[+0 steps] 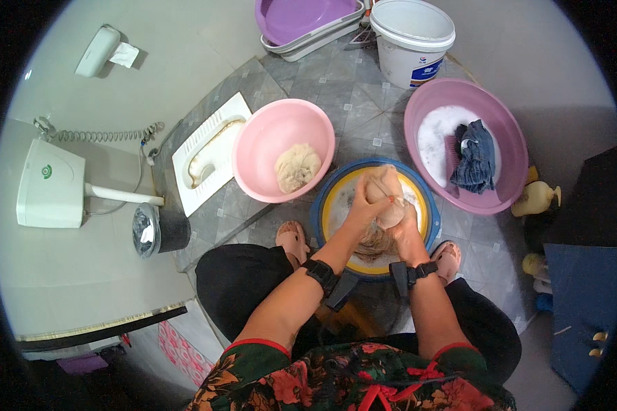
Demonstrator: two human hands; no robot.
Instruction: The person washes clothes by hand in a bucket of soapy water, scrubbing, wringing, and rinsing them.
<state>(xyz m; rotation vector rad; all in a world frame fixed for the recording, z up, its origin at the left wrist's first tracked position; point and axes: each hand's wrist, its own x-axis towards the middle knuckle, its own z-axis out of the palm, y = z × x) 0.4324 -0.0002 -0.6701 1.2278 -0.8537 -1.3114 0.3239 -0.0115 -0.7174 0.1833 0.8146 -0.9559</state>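
A wet beige cloth (382, 183) is bunched between my hands above a blue-and-yellow basin (428, 195). From the left, my left hand (364, 211) is closed around it, and my right hand (406, 225) grips it from the other side. More brownish wet fabric (375, 245) hangs or lies below my hands in the basin; I cannot tell whether it joins the held piece. Whitish suds show inside the rim. My wrists wear black straps with dark blocks.
A pink basin (254, 123) with a cream cloth (297, 168) stands left, beside the white squat toilet (202, 157). At right, a mauve basin (514, 144) holds suds and dark blue denim (478, 161). Behind stand a white bucket (397, 58) and a purple tub (301, 24). A dark bin (171, 229) stands left.
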